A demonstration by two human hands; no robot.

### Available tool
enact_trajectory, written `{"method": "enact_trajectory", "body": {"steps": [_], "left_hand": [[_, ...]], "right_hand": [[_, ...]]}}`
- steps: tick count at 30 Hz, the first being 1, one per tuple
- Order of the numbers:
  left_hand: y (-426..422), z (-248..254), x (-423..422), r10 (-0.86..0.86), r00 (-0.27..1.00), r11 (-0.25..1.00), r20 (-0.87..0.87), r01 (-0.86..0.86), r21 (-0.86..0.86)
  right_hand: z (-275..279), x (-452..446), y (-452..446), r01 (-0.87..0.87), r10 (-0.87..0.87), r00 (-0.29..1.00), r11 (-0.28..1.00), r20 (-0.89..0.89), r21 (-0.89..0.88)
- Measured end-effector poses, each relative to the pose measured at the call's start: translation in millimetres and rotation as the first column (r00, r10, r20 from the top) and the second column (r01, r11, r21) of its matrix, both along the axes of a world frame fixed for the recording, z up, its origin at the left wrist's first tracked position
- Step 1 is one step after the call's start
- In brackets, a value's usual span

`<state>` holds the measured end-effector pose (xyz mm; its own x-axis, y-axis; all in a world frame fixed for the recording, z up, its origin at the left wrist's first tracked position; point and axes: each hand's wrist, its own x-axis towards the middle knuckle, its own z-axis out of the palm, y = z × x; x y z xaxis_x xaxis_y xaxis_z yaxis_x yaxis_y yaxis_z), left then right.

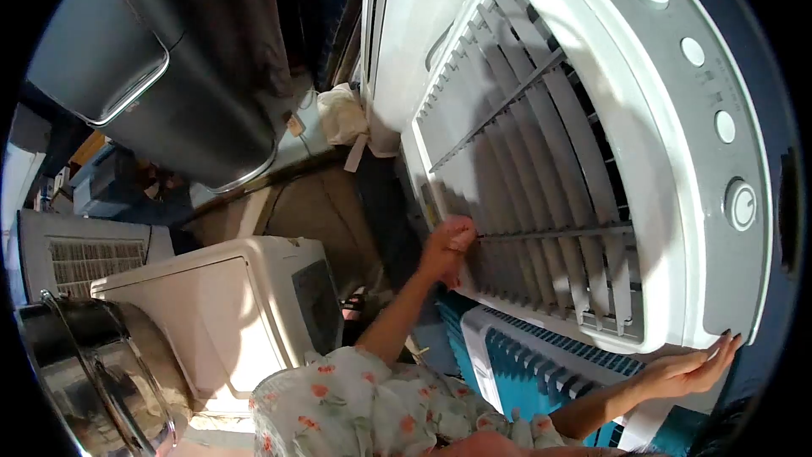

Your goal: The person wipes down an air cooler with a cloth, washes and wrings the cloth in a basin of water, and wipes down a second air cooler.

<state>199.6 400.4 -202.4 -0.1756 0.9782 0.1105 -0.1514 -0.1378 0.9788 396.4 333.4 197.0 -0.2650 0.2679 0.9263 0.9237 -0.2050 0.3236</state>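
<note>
A large white air cooler (626, 93) fills the right side of the head view, with slanted louvres (541, 169) across its front and a grey control panel (719, 161) carrying knobs and round buttons. My left hand (451, 250) is closed at the edge of the louvred front, its fingers curled there and partly hidden. Near the lower corner of the control panel is my right hand (695, 370), fingers stretched out and fingertips against the corner. Between my arms, below the white cooler, stands a teal and white slatted unit (524, 364).
At the left lies a white cabinet-like appliance (211, 313) beside a shiny metal drum (110, 372). A tall dark grey appliance (186, 93) stands at upper left. A pale cloth bundle (342, 114) sits near the cooler's base. Behind is a vented white unit (93, 258).
</note>
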Motion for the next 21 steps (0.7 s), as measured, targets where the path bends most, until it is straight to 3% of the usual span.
{"method": "enact_trajectory", "body": {"steps": [1,3,4,6,9,12,13,14,15,17,19,21], "left_hand": [[3,4,-12,-0.015,0.992,1.0,0.121,0.012,0.028],[21,17,-28,0.085,0.987,0.986,0.14,-0.103,0.13],[35,23,-36,0.212,0.976,0.954,0.046,-0.217,0.207],[69,-6,-43,0.438,0.828,0.896,-0.351,-0.371,0.242],[88,36,-50,0.429,0.76,0.903,-0.488,-0.364,0.227],[78,29,-33,0.358,0.795,0.934,-0.49,-0.297,0.2],[66,18,-19,0.367,0.801,0.93,-0.473,-0.299,0.215],[59,-14,2,0.21,0.957,0.976,-0.201,-0.194,0.095],[55,-58,24,0.055,0.993,0.998,0.109,-0.056,0.012],[32,-67,34,-0.016,0.974,1.0,0.226,0.018,-0.007],[3,-17,26,0.128,0.987,0.991,-0.093,-0.124,0.055],[-16,10,18,0.279,0.926,0.96,-0.256,-0.262,0.098]], "right_hand": [[1,0,0,0.003,-0.003,1.0,1.0,0.002,-0.012],[4,10,1,-0.037,0.037,0.998,0.999,0.055,0.013],[4,13,0,-0.056,0.054,0.996,0.998,0.077,0.019],[0,5,3,-0.083,0.084,0.996,0.996,-0.013,0.039],[0,7,3,-0.093,0.094,0.995,0.995,-0.03,0.041],[-1,6,1,-0.064,0.064,0.998,0.998,-0.021,0.017],[-1,5,1,-0.053,0.053,0.998,0.999,-0.014,-0.005],[-2,5,0,-0.045,0.045,0.999,0.999,-0.007,-0.027],[-3,10,-1,-0.029,0.029,1.0,0.999,-0.006,-0.027],[0,6,1,-0.025,0.025,0.999,1.0,0.026,0.017],[0,3,2,-0.028,0.027,0.999,0.999,0.029,0.036],[1,1,3,-0.033,0.033,0.999,0.999,0.012,0.036]]}}
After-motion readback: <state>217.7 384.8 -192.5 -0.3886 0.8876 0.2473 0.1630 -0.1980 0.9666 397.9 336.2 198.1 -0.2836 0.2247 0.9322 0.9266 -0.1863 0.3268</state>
